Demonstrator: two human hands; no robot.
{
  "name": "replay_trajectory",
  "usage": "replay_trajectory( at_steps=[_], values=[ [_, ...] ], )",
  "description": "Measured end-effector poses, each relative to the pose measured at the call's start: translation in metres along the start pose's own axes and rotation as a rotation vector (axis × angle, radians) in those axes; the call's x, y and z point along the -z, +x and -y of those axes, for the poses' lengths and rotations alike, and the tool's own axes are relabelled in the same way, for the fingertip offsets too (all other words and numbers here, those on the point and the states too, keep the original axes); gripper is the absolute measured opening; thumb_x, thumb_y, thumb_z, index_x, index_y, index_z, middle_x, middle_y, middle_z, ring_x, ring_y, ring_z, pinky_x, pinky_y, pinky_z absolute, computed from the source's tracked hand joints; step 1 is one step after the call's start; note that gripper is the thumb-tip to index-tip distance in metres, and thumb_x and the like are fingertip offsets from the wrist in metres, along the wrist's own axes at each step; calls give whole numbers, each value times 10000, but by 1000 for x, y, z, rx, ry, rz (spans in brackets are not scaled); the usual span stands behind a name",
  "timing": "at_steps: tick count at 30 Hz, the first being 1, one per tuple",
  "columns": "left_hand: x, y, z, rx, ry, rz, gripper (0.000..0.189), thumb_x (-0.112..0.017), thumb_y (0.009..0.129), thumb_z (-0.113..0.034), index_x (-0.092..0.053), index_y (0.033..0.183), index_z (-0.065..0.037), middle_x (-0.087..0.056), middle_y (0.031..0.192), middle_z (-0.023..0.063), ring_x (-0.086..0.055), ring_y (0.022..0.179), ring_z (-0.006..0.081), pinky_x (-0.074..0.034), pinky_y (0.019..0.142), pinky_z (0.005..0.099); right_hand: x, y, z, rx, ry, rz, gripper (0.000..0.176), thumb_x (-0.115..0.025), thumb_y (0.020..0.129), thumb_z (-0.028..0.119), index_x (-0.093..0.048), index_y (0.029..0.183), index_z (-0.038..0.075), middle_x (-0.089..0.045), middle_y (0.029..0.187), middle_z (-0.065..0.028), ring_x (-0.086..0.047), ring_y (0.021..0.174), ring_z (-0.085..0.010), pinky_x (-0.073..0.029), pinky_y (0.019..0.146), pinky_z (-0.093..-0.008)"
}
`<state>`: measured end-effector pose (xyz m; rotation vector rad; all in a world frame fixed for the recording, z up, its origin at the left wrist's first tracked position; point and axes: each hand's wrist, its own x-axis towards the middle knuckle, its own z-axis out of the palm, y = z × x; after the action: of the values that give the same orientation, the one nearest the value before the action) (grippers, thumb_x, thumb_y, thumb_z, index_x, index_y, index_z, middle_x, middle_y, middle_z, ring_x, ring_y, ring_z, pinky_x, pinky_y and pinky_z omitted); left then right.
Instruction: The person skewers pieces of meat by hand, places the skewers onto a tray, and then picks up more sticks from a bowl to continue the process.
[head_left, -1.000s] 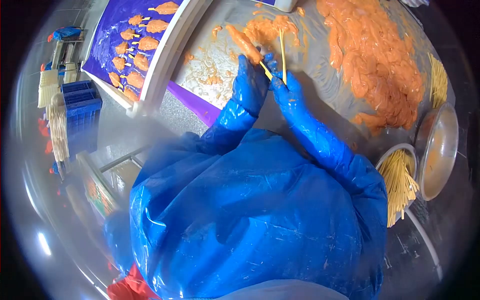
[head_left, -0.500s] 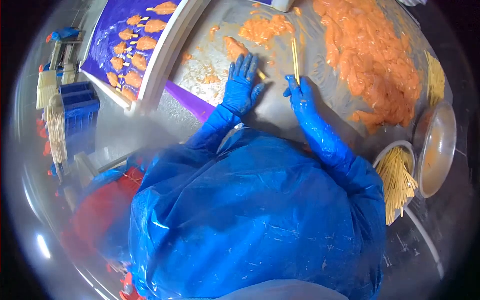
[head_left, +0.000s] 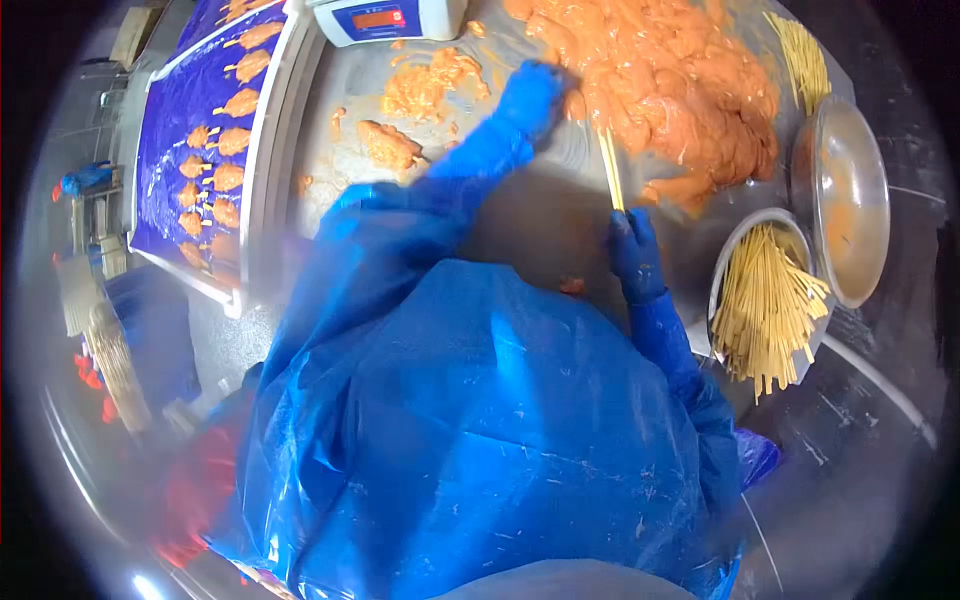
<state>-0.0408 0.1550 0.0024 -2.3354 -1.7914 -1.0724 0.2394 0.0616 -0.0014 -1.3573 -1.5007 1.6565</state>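
My left hand (head_left: 530, 100), in a blue glove, reaches to the near left edge of the heap of orange marinated meat (head_left: 690, 90). Its fingers are turned away and blurred, so I cannot see whether they grip anything. Lower right of it, my right hand (head_left: 636, 255) is closed around a few flat bamboo sticks (head_left: 611, 170), which point up toward the heap. One piece of meat on a stick (head_left: 390, 146) lies on the metal table left of my left forearm. Beyond it is a smaller pile of meat scraps (head_left: 432, 84).
On the left, a tray with purple lining (head_left: 165, 130) bears rows of skewered meat. A digital scale (head_left: 385, 20) stands at the back. To the right are a container of bamboo sticks (head_left: 765, 300), a metal bowl (head_left: 855, 200) and another bundle of sticks (head_left: 800, 60).
My left hand has left the skewered piece, where it lay flat with fingers spread, and moved right to the heap. My right hand, still holding the sticks, appears lower. The view has shifted.
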Motion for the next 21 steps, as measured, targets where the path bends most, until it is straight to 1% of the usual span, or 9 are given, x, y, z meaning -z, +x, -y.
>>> replay_trajectory(
  at_steps=[2,5,7,10,12,13,16,18,21],
  values=[
    [5,-33,-33,17,61,129,205,-643,752,-130,-686,949,-95,-654,925,121,-591,901,349,-474,782,450,13,-5,-35,26,-38,-62,219,-527,1004,272,-522,856,111,-506,678,13,-466,576,-74,-377,496,-252],
    [18,-61,-65,103,237,294,266,-680,722,-225,-679,974,-138,-642,898,112,-591,879,335,-463,740,465,25,-16,-56,140,-430,-126,208,-538,999,264,-529,860,110,-505,681,21,-462,581,-59,-381,498,-246],
    [35,-56,-69,153,352,298,325,-707,735,-313,-659,1014,-154,-632,925,99,-587,876,304,-440,696,447,10,-26,4,-161,9,-142,185,-544,995,249,-559,882,103,-508,683,28,-457,570,-53,-380,502,-234],
    [46,-45,-63,194,188,357,223,-690,762,-250,-644,930,-110,-630,962,85,-571,892,333,-437,752,466,6,-31,14,-53,176,-98,163,-540,992,232,-586,911,99,-522,685,30,-443,546,-53,-363,491,-222],
    [61,-40,-76,22,-148,82,288,-666,796,-281,-672,1029,-112,-668,1000,97,-606,975,309,-471,836,470,8,-25,2,18,117,-165,164,-539,991,233,-592,913,99,-524,687,30,-443,548,-51,-359,492,-221],
    [66,-39,-78,22,-153,84,288,-666,796,-281,-672,1029,-112,-668,1000,97,-606,975,309,-471,836,470,10,-25,-3,87,61,-226,165,-539,990,234,-598,915,99,-526,688,30,-443,550,-50,-355,493,-220],
    [80,-61,-65,-193,-461,33,230,-624,833,-172,-683,1034,-77,-671,1112,138,-596,1076,334,-456,957,455,31,-28,4,-85,-73,-188,140,-558,980,210,-586,903,96,-512,687,30,-463,584,-56,-368,517,-224],
    [72,-103,-43,390,-474,-62,196,-565,870,-97,-692,1016,-65,-651,1184,174,-582,1132,346,-433,1009,439,39,-25,-27,-31,-145,-232,120,-570,971,189,-580,897,96,-501,686,31,-457,595,-55,-366,524,-226],
    [77,-94,-96,400,-556,-129,258,-511,880,-66,-685,1070,-48,-653,1171,166,-576,1136,350,-434,1006,406,30,-33,-15,24,-164,-256,92,-593,951,150,-568,887,90,-488,697,30,-447,624,-59,-370,544,-237]
  ],
)
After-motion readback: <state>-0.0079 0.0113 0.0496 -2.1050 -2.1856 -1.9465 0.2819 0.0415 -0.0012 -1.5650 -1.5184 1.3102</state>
